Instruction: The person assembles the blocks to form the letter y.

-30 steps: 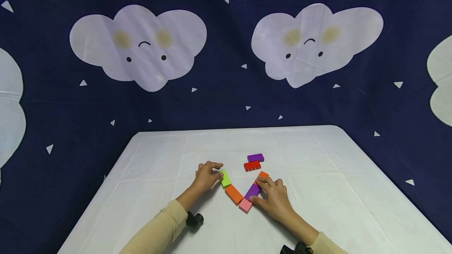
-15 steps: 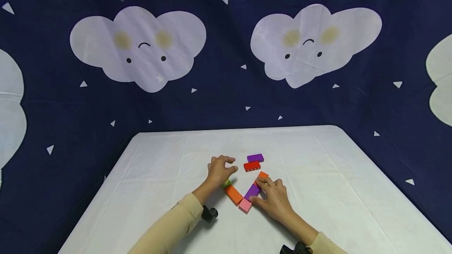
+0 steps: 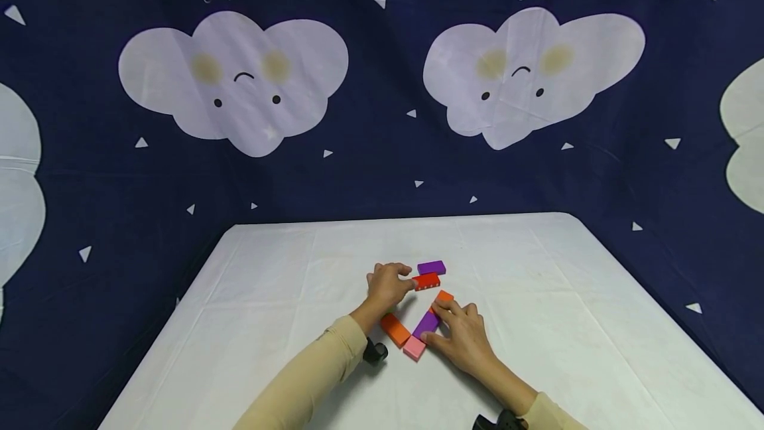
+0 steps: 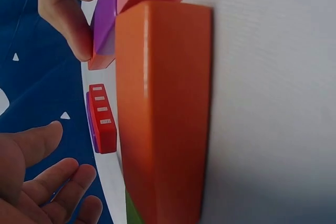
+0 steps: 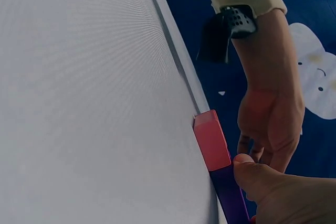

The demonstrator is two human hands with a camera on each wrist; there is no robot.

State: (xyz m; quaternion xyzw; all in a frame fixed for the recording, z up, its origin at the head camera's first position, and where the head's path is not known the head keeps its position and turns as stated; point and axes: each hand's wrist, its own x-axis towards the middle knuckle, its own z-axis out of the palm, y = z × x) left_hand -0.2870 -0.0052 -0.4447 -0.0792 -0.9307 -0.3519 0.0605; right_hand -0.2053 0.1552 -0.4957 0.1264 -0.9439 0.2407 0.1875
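In the head view, taking the pink block (image 3: 414, 348) as landmark, it sits at the bend of a V on the white table (image 3: 519, 350): an orange block (image 3: 396, 330) runs off its far left, and a near purple block (image 3: 426, 325) runs off its far right, with a red-orange block (image 3: 444, 296) beyond that. This joined row looks like the part already done; a red block (image 3: 427, 281) and a far purple block (image 3: 432, 267), lying beside each other well beyond the pink block, seem to be what is left. The right hand (image 3: 462, 334), just right of the pink block, holds the near purple block, a finger reaching onto the red-orange one. The left hand (image 3: 389, 286), beyond the pink block and leftward, has thumb and fingers parted at the red block's end. Bare cloth spreads widely to both sides of the pink block, and the table's far edge lies well past the loose pair. In the left wrist view, the orange block meets the pink block, a green block (image 4: 132, 211) shows as a sliver at the orange one's other end, and a gap separates the left hand from the red block. In the right wrist view, the right thumb presses where the near purple block adjoins the pink one; the left hand's fingertips are partly hidden.
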